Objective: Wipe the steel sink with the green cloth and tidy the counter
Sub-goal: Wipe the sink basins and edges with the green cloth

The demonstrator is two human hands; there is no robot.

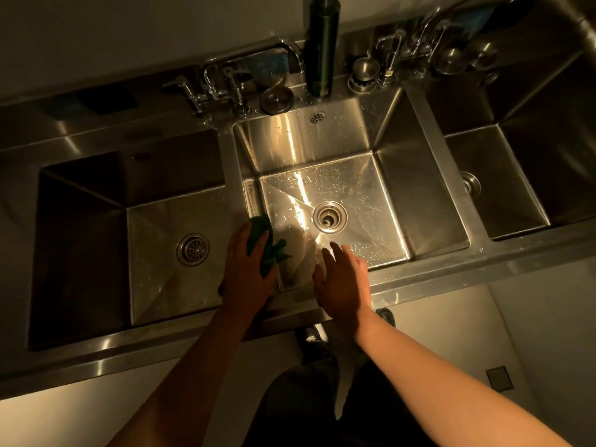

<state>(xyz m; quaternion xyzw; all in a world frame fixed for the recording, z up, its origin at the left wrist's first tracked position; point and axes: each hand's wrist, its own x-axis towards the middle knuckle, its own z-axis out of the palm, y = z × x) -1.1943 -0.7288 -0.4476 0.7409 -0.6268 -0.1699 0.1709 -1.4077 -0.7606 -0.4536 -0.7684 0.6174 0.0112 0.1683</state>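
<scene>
Three-basin steel sink (419,201), seen from above in dim warm light. Middle basin: lit, with water droplets on its floor and back wall, an open round drain (329,217) at centre and a small overflow grille (317,117) high on the back wall. Left basin (154,279): darker, with a slotted drain strainer (193,249) in its floor. Right basin (516,201): partly in view, with its drain (469,184) against the left side. Green cloth (263,243): bunched, lying at the front left corner of the middle basin against the divider between the left and middle basins. Left hand (246,272): palm down on the cloth, fingers closed round it. Right hand (342,279): fingers spread and straight, holding nothing, over the front edge of the middle basin, just beside the left hand and apart from it. Back surface: a chrome faucet (225,79) with lever handles behind the divider, a loose round strainer (276,99) just right of it, a tall dark cylindrical dispenser (322,43) behind the middle basin, and further steel fittings (364,72) to the right, too dim to name. Below the sink's front edge: the person's dark trousers and one shoe (309,333) on a pale floor.
</scene>
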